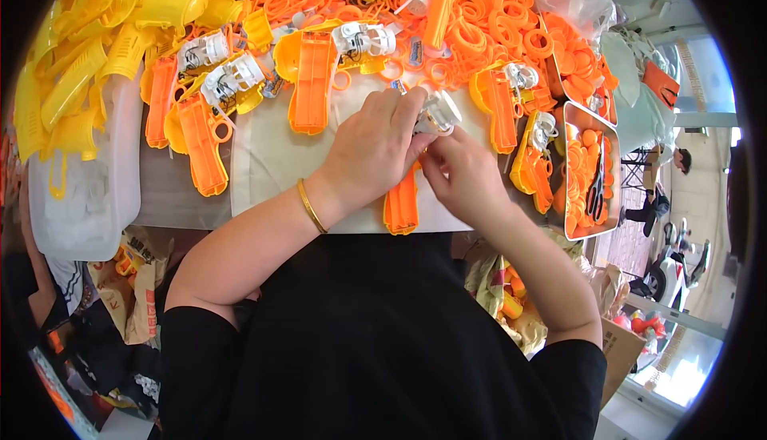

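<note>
Over the table's front edge, my left hand point(369, 140) is closed around the upper part of a half-built toy gun, its fingers bunched near a white round mechanism point(439, 112). The gun's orange grip point(402, 204) points down toward me. From the other side my right hand point(470, 175) pinches close under the white mechanism; the exact contact is hidden by the fingers. Beyond my left hand lies a yellow and orange toy gun half point(313, 80) with a white motor unit. Two similar ones point(201, 144) rest farther left, and others point(499, 108) lie to the right.
Yellow shell parts point(76, 64) heap over a translucent plastic bin point(84, 200) at left. Orange rings and parts point(487, 24) pile along the back. A metal tray point(568, 218) at right holds orange pieces and black-handled scissors point(596, 188). Bags of parts point(148, 288) stand below the table.
</note>
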